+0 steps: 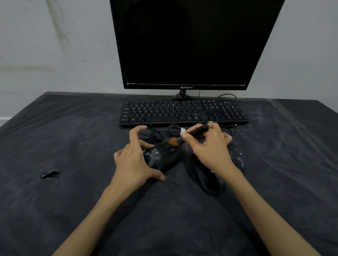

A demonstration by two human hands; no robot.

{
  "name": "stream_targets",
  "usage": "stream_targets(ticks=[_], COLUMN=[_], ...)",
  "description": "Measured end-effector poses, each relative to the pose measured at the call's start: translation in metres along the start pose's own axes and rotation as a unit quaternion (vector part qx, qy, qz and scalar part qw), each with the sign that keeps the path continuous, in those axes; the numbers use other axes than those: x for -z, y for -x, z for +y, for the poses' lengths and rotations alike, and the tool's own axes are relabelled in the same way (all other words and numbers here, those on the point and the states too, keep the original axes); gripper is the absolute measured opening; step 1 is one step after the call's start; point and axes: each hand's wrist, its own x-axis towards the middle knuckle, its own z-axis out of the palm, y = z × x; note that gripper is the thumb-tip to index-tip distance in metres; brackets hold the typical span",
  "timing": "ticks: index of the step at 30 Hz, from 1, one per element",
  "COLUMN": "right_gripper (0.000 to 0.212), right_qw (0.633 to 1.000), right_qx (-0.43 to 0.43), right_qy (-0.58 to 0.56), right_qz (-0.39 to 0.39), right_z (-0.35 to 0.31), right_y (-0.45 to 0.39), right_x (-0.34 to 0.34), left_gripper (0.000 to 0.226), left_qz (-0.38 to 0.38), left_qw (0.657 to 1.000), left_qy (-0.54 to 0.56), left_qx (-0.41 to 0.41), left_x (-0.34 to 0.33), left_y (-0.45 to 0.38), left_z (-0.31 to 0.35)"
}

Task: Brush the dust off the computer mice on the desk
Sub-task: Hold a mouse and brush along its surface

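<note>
Under the left hand (134, 164), which grips the dusty mouse (162, 157), its long axis runs toward the brush (186, 135) pinched in the right hand (211, 151).

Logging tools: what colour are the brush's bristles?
Orange-brown bristles on the black-handled brush; head view shows it.

The right hand (208, 151) covers most of the middle mouse (209, 180) and the near side of a third mouse (238, 157) beside it. The left hand (133, 164) hides the dusty mouse's (161, 157) left flank. The monitor's (189, 40) top runs off the frame. Keyboard (183, 112) legends are too small to read.
</note>
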Motion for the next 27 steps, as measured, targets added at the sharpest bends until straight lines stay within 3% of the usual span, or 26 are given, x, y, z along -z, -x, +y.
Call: stream_targets(ticks=[4, 9, 15, 19, 24, 27], right_gripper=[0.009, 0.013, 0.01, 0.007, 0.013, 0.009], right_qw=[0.996, 0.997, 0.995, 1.0, 0.998, 1.0], right_qx=[-0.004, 0.029, -0.01, -0.003, -0.013, -0.014], right_qy=[-0.089, 0.076, -0.095, -0.008, -0.064, 0.0], right_qz=[-0.02, 0.004, -0.033, -0.017, -0.021, -0.012], right_z=[-0.008, -0.001, -0.011, -0.008, -0.016, -0.009], right_y=[0.002, -0.001, 0.004, 0.001, 0.01, 0.004], right_x=[-0.005, 0.003, -0.001, 0.007, 0.003, 0.004], left_gripper=[0.129, 0.13, 0.129, 0.128, 0.128, 0.127], left_qz=[0.005, 0.002, 0.007, 0.001, 0.006, 0.006], left_qw=[1.0, 1.0, 1.0, 1.0, 1.0, 1.0], left_qy=[-0.006, 0.006, -0.009, 0.002, -0.007, -0.007], left_qx=[-0.005, -0.003, -0.011, -0.005, -0.013, -0.016], left_x=[-0.001, -0.001, -0.001, -0.001, -0.001, -0.002], left_y=[0.0, 0.0, 0.001, 0.0, 0.001, 0.001], left_z=[0.001, 0.001, 0.001, 0.002, 0.003, 0.003])
